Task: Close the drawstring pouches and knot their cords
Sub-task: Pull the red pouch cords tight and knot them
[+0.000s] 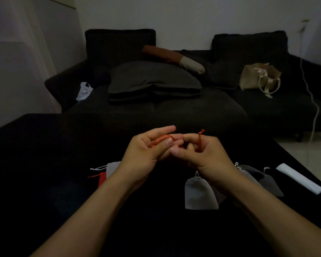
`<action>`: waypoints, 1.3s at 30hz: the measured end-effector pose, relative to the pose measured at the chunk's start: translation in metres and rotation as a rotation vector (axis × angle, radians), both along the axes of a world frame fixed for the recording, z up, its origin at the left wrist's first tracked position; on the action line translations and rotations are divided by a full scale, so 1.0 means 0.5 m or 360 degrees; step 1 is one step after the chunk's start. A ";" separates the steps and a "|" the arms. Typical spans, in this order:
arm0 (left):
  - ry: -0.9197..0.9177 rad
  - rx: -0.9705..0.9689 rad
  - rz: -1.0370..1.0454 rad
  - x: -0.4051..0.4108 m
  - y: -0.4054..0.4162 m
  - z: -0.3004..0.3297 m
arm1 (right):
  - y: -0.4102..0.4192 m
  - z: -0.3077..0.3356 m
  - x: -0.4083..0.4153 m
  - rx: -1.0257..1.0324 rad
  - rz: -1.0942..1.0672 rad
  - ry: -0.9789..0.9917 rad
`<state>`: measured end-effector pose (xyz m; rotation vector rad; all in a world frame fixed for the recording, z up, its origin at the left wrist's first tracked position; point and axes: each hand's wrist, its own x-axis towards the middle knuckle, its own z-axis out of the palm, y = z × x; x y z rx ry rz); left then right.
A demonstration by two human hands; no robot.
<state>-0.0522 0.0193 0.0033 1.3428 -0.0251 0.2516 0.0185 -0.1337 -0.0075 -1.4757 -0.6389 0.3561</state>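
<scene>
Dim room, black table before a dark sofa: two hands work an orange cord above the tabletop.

The orange cord loops over the left hand, pinned under its thumb with the forefinger stretched out; the right hand pinches the cord's tail, whose knotted end sticks upward. Its pouch is hidden behind the hands. Grey pouches lie under the right wrist, a white pouch and red pouch beside the left. Bare tabletop stretches left and nearer.
</scene>
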 end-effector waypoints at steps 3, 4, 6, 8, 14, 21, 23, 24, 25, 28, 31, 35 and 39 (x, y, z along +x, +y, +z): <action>-0.0012 -0.0083 0.0102 0.003 -0.001 -0.002 | -0.005 0.000 0.001 -0.0198 0.0004 -0.0258; -0.0012 -0.0062 0.0133 0.004 -0.001 -0.002 | -0.002 -0.005 0.002 -0.0236 -0.0009 -0.0339; -0.0045 0.0007 0.0216 0.006 0.004 -0.001 | 0.005 -0.015 0.004 -0.0257 -0.0032 -0.0452; -0.0088 0.0083 0.0299 0.007 0.008 -0.002 | 0.008 -0.020 0.006 -0.0185 -0.0003 -0.0418; 0.0005 0.0205 0.0293 0.015 0.008 -0.015 | 0.012 -0.014 0.002 -0.0005 0.0120 -0.0291; 0.0285 -0.0030 0.0251 0.018 -0.022 -0.033 | 0.009 -0.016 0.007 -0.0058 -0.0003 -0.0385; 0.0276 -0.0100 0.0402 0.021 -0.023 -0.036 | 0.009 -0.019 0.010 -0.0034 -0.0085 -0.0446; 0.0274 -0.0076 0.0427 0.022 -0.025 -0.038 | 0.008 -0.020 0.013 -0.0028 -0.0114 -0.0462; 0.0268 -0.0016 0.0391 0.021 -0.025 -0.040 | 0.007 -0.019 0.013 -0.0042 -0.0125 -0.0484; 0.0194 0.0179 0.0209 0.016 -0.034 -0.041 | 0.008 -0.019 0.010 -0.0170 -0.0111 -0.0601; 0.0006 0.0298 0.0342 0.015 -0.040 -0.042 | 0.013 -0.024 0.006 -0.0282 -0.0132 -0.0702; -0.0020 0.0090 0.0451 0.019 -0.039 -0.044 | 0.020 -0.028 0.003 -0.0116 -0.0109 -0.0422; 0.0091 -0.0479 0.0282 0.027 -0.017 -0.023 | 0.016 -0.009 0.003 0.0374 0.0117 0.0525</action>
